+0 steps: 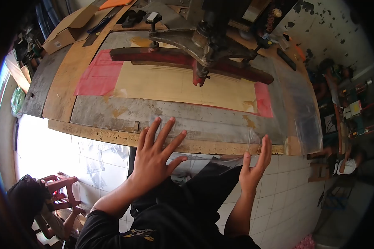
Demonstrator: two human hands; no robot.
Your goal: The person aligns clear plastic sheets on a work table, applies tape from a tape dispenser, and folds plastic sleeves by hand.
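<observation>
L hand point(157, 155) open on clear plastic sheet point(207, 135); R hand point(255, 164) open nr its edge. Sheet overhangs tabletop point(91, 133), so might slip off w/o pressure.

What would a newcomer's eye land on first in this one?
Probably the heavy metal frame at the top middle, its long bar above the yellow sheet. Next, the left hand and right hand at the near edge, clear plastic between them. The glaring floor at left stands out too.
</observation>
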